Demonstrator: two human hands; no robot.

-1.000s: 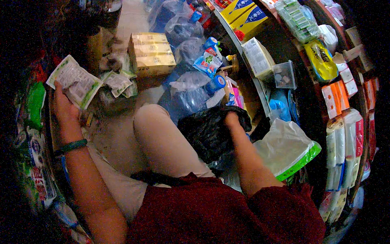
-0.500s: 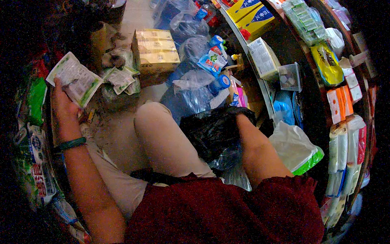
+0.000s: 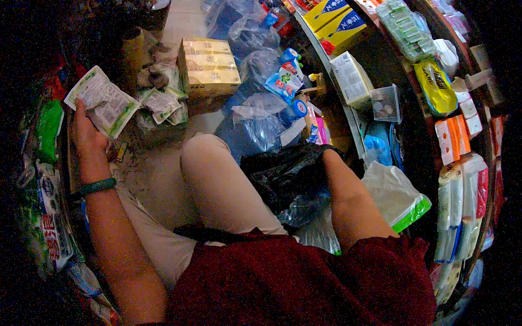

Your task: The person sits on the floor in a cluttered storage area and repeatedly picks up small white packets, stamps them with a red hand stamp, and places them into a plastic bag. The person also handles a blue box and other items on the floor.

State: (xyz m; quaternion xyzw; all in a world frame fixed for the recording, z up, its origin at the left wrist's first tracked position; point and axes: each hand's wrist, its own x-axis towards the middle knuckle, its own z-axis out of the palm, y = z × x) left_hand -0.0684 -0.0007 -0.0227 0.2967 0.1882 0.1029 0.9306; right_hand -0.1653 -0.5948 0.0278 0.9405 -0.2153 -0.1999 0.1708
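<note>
My left hand (image 3: pixel 89 133) is closed on a flat white packet with green edges (image 3: pixel 103 103), held up with its printed side showing. Just right of it, smaller white-and-green packets (image 3: pixel 162 106) lie on a bundle in clear wrapping. On my other side, my right forearm (image 3: pixel 350 198) reaches to a crumpled black plastic bag (image 3: pixel 283 174) beside my knee. The bag covers my right hand, so its fingers are hidden.
Beyond my knees stands a stack of yellowish boxes (image 3: pixel 209 65). Large clear bottles (image 3: pixel 258 122) with blue caps line the middle. Shelves on the right hold yellow boxes (image 3: pixel 340 27), a clear tub (image 3: pixel 386 103) and wrapped packs (image 3: pixel 459 206). More packages (image 3: pixel 51 133) crowd the left.
The packet in my left hand has shifted slightly right and tilted a little. My right forearm has moved slightly right at the black bag.
</note>
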